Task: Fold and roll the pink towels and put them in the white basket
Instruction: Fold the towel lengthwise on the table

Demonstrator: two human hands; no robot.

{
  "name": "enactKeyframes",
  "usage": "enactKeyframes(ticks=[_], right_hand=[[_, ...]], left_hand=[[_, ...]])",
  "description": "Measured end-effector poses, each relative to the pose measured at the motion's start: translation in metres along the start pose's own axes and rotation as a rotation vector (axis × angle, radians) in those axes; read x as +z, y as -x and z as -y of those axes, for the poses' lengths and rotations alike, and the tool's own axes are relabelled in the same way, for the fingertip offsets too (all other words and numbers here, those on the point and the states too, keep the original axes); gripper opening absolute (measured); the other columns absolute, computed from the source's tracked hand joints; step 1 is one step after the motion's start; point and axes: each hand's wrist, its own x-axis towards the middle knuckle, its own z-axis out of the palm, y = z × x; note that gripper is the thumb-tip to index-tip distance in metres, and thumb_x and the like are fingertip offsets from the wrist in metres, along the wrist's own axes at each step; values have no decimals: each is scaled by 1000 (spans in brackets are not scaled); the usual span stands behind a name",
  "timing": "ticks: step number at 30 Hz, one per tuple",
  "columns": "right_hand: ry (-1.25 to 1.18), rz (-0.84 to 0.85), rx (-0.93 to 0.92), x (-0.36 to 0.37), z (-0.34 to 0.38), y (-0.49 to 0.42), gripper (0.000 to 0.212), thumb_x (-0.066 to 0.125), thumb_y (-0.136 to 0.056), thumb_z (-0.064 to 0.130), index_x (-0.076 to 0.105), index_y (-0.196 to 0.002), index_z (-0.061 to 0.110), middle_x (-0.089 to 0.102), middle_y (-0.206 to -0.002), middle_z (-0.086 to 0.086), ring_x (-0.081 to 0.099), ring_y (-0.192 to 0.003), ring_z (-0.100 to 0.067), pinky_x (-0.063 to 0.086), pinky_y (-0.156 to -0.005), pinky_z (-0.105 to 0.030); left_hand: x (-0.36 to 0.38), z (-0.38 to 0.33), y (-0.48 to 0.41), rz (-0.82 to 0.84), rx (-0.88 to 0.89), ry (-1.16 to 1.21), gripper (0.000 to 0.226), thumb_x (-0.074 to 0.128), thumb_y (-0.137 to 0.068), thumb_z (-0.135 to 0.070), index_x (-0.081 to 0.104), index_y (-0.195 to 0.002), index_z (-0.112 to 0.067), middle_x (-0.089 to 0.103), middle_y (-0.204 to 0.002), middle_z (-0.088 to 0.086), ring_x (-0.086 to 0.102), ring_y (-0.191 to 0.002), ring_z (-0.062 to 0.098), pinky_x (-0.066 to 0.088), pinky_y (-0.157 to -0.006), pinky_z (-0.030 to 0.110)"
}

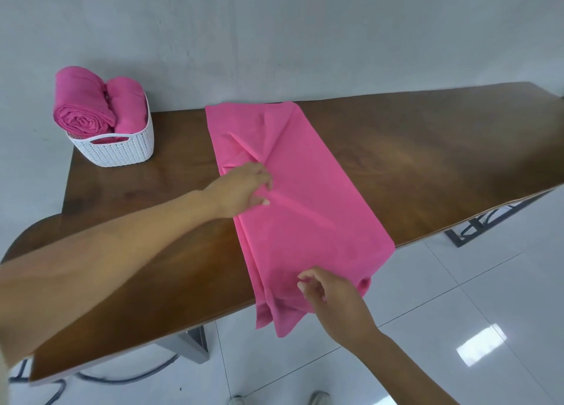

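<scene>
My left fingers pinch a fold in the towel. My right fingers hang loose, empty, over its near end

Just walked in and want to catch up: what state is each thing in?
pink towel, folded into a strip, flat across the table, near end hanging off.
white basket, upright, holding two rolled towels.
rolled towels, lying in the basket.
left hand, touching the towel's middle; pinch unclear.
right hand, loosely curled over the near end, holding nothing.
</scene>
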Motion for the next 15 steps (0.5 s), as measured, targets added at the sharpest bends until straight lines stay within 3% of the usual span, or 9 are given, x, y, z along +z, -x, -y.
enactKeyframes(ticks=[3,6,10,15], right_hand=[[115,-79,-52,-8,-15,-2,12,58,-100,33,67,-107,28,62,-101,22,54,-100,0,37,-83,-9],[251,-177,-159,-12,-36,-9,13,63,-97,29,66,-109,26,59,-110,15,50,-107,-10,41,-86,-22],[290,-180,-196,-17,-64,-19,31,57,-96,38,63,-124,25,56,-127,9,48,-119,-16,46,-97,-40],[281,-131,-284,-20,-80,-27,36,51,-95,42,60,-128,27,53,-130,10,46,-120,-17,42,-102,-43]], left_hand=[[25,-36,19,68,-20,114,39,76,-88,-40,63,-117,-18,54,-120,-2,49,-114,16,42,-102,37],[44,-63,44,158,-95,241,51,78,-82,-50,60,-123,-26,49,-129,-9,44,-121,8,36,-112,35],[62,-80,72,240,-168,178,76,79,-77,-57,46,-143,-38,25,-159,-13,15,-147,6,8,-122,31],[57,-86,91,251,-279,196,84,83,-76,-49,39,-147,-45,13,-163,-18,5,-151,4,4,-123,32]])
